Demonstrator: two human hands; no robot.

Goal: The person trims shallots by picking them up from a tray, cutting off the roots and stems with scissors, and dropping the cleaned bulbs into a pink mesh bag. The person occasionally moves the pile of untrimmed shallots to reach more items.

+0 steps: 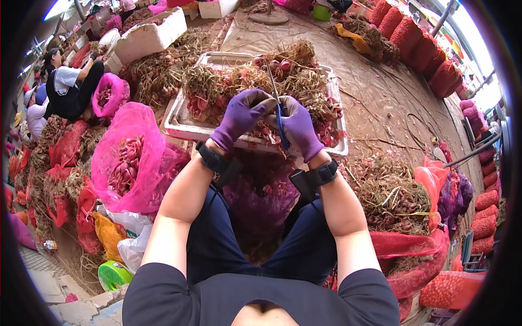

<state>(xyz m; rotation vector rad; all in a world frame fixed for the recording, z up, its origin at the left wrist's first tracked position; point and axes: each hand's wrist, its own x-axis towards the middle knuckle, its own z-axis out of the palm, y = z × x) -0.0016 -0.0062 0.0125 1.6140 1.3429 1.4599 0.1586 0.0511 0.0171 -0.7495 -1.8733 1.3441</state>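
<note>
My right hand (pixel 297 122), in a purple glove with darker fingers, grips scissors (pixel 280 104) with blue handles. Their metal blades point up and away over a white foam tray (pixel 191 132). My left hand (pixel 246 114), gloved the same way, has its thumb and fingers bent together close to the scissors; whether anything is pinched there is hidden. Bundles of shallots (pixel 244 77) with dry roots and stalks fill the tray. Below its near edge, between my knees, lies a purple mesh bag (pixel 261 199) with shallots in it.
At left stands a pink mesh bag (pixel 157 150) of trimmed shallots, near a green tub (pixel 114 275). Rooty shallots (pixel 391 199) are heaped at right. Full red mesh sacks (pixel 412 40) line the far right. A seated person (pixel 67 83) is at upper left.
</note>
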